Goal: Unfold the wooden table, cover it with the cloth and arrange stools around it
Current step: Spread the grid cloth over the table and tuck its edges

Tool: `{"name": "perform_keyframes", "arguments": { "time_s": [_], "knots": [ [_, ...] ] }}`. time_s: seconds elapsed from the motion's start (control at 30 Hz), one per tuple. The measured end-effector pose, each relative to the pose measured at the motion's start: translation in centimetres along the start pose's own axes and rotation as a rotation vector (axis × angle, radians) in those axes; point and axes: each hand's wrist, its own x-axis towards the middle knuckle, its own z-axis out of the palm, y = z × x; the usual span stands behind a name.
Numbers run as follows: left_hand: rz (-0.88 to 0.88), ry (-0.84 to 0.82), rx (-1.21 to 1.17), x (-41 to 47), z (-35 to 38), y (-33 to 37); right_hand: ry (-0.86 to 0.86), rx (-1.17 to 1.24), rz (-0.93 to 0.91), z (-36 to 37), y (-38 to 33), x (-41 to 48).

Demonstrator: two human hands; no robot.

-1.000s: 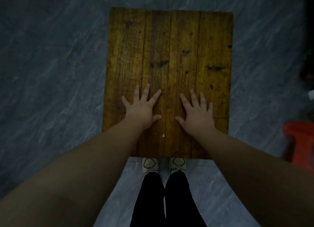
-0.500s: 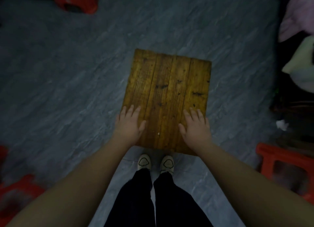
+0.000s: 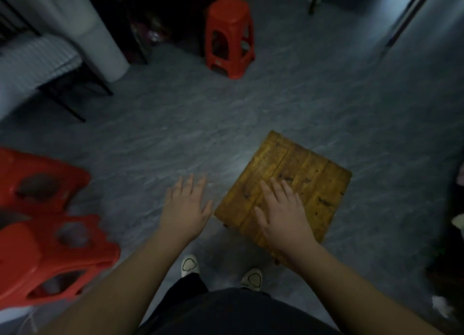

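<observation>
The small wooden table (image 3: 308, 174) stands low on the grey floor, right of centre, its plank top turned at an angle. My right hand (image 3: 281, 214) is flat over its near part with straight fingers; whether it touches the wood I cannot tell. My left hand (image 3: 187, 206) hovers over the floor just left of the table's corner, fingers spread, holding nothing. One red plastic stool (image 3: 229, 37) stands upright at the back. Two more red stools (image 3: 47, 231) are at the left edge, close by. No cloth lies on the table.
A white appliance (image 3: 93, 26) and a black-framed rack with a striped fabric (image 3: 37, 58) stand at the back left. Dark furniture lines the right edge. My feet in pale shoes (image 3: 189, 265) stand just before the table. Open grey floor (image 3: 175, 124) stretches between table and stools.
The view has lifted and swung left, showing the room. My left hand has come off the table top and now hangs over the floor; my right hand stays over the wood.
</observation>
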Motion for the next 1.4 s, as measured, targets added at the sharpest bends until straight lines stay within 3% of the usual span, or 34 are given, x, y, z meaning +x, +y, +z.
{"name": "perform_keyframes", "arguments": {
  "time_s": [0.2, 0.43, 0.63, 0.83, 1.1, 1.4],
  "knots": [
    [-0.213, 0.094, -0.068, -1.1, -4.2, -8.4, -0.064, -0.081, -0.203, -0.8, -9.7, 6.4],
    [-0.443, 0.172, -0.172, -1.8, -7.9, -22.7, -0.077, -0.165, -0.452, 1.6, -27.4, 14.8],
    [-0.542, 0.201, -0.212, -0.1, -11.6, -37.8, -0.055, -0.117, -0.496, 3.3, -42.4, 21.9],
    [-0.609, 0.264, -0.288, 3.9, -16.1, -47.7, -0.042, -0.109, -0.573, 3.3, -53.0, 28.4],
    [-0.658, 0.273, -0.311, 14.5, -20.1, -56.0, -0.040, -0.076, -0.619, 2.9, -60.7, 41.2],
    [-0.711, 0.274, -0.258, 34.5, -27.6, -66.1, -0.081, -0.058, -0.711, 0.9, -67.7, 64.9]
  ]
}}
